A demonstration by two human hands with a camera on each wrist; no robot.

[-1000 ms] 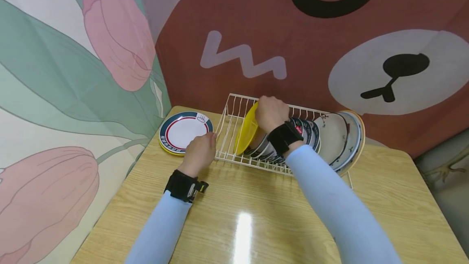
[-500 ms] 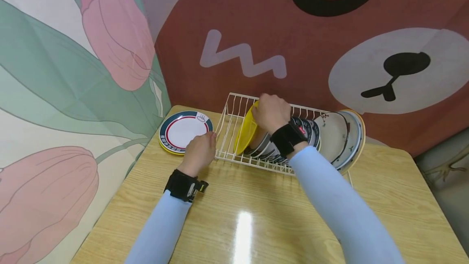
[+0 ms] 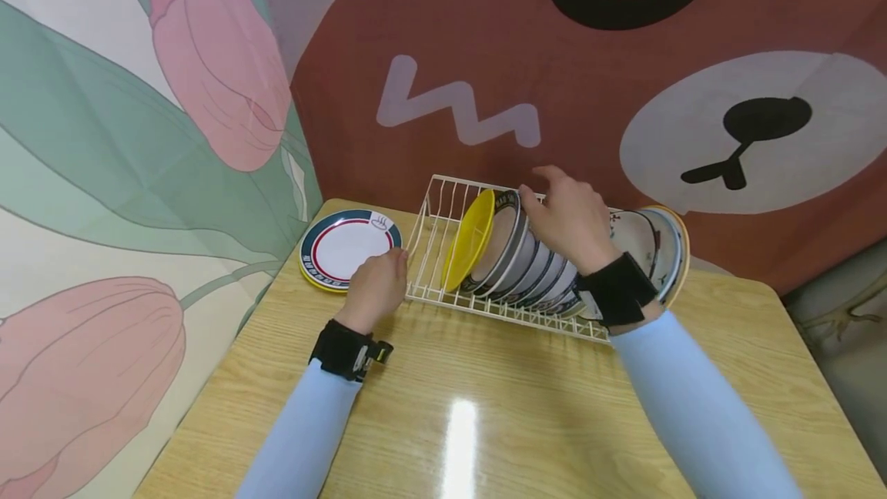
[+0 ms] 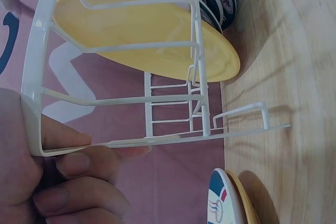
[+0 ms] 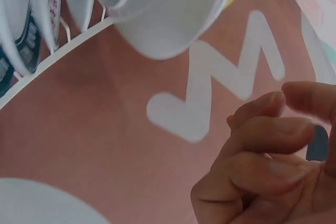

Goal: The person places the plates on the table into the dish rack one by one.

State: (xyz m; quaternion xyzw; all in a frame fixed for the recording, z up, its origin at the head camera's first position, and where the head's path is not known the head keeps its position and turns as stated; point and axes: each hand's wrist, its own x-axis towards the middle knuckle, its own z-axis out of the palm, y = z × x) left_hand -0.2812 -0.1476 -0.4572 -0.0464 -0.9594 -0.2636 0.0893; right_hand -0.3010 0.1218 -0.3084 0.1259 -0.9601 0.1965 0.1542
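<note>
My left hand (image 3: 377, 291) grips the near left corner of a white wire dish rack (image 3: 435, 302); its fingers curl round the white wire in the left wrist view. Leaning in the rack is a yellow plate (image 3: 470, 243), the leftmost dish in it. Right of it stand several white plates with dark patterned rims (image 3: 533, 276). Above these plates is my right hand (image 3: 571, 226), its fingers loosely bent and holding nothing. The right wrist view shows this hand's fingers (image 5: 252, 161) apart from the dishes.
Larger dishes (image 3: 671, 256) stand at the rack's right end, partly behind the right hand. Left of the rack, a white plate with a blue rim (image 3: 349, 249) lies flat on a yellow one. A wooden table (image 3: 416, 406) carries everything, against a printed wall covering (image 3: 430, 21).
My right hand has let go of the yellow plate and moved right, its fingers loosening. The yellow plate stays leaning in the rack. My left hand keeps its hold on the rack.
</note>
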